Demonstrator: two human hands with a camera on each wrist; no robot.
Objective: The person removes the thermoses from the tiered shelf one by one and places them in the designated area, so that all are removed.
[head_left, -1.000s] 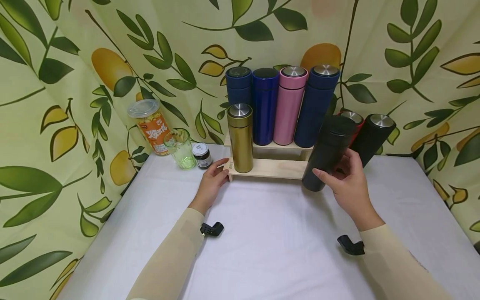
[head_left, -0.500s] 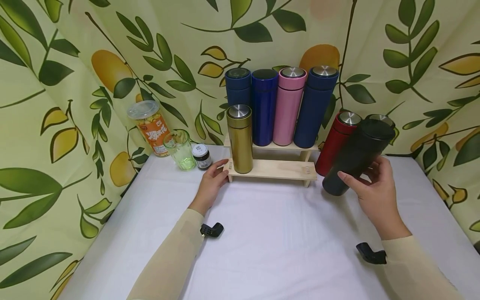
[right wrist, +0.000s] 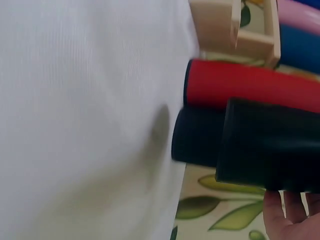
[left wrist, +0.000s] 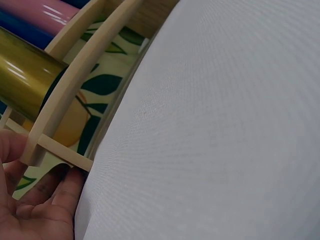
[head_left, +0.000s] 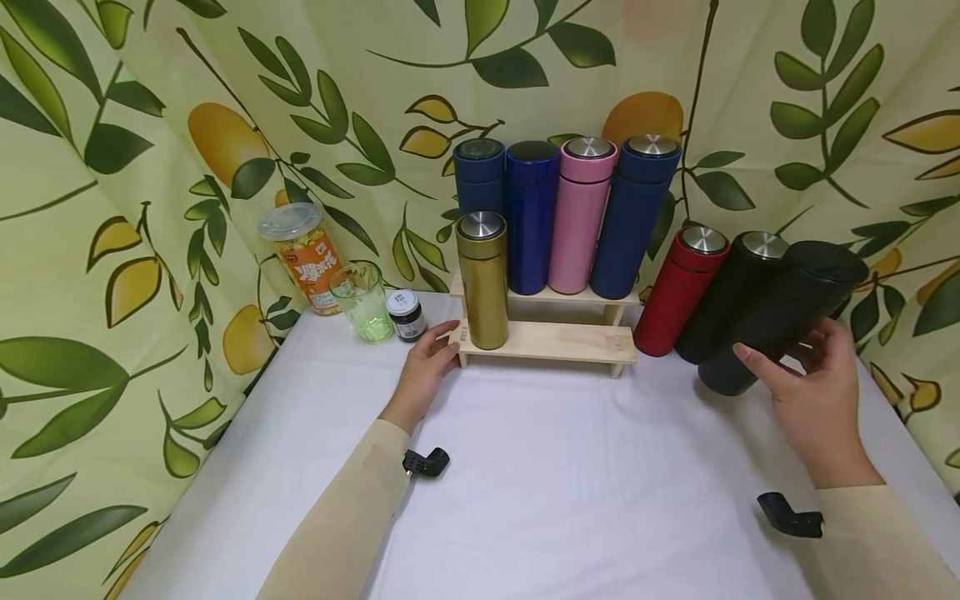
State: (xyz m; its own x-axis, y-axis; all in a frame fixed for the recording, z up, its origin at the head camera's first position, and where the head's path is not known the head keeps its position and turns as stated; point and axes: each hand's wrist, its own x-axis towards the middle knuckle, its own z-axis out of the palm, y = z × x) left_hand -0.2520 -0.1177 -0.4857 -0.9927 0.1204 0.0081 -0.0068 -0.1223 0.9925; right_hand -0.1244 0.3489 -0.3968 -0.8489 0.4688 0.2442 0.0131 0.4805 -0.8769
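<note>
My right hand point(head_left: 817, 400) grips a matte black thermos flask point(head_left: 787, 308), thumb on its near side. The flask leans to the right, overlapping another black flask with a steel lid point(head_left: 731, 292) in the head view. In the right wrist view, the held flask's base point(right wrist: 250, 145) hangs above the white cloth, and the fingertips point(right wrist: 272, 210) show beneath it. My left hand point(head_left: 423, 371) holds the left end of a two-step wooden rack point(head_left: 555, 340), thumb at the board and fingers by its leg point(left wrist: 65, 151). A gold flask point(head_left: 483, 292) stands on the lower step, near that hand.
Blue flasks point(head_left: 532, 221) and a pink one point(head_left: 581, 225) stand on the upper step. A red flask point(head_left: 678, 292) stands right of the rack. To the left are a popcorn tub point(head_left: 303, 262), a green glass point(head_left: 363, 304) and a small dark jar point(head_left: 407, 317). Patterned curtain surrounds the table.
My right hand has carried the black flask rightward, away from the rack's lower step and past the red flask, tilting it further. The left hand keeps its place on the rack.
</note>
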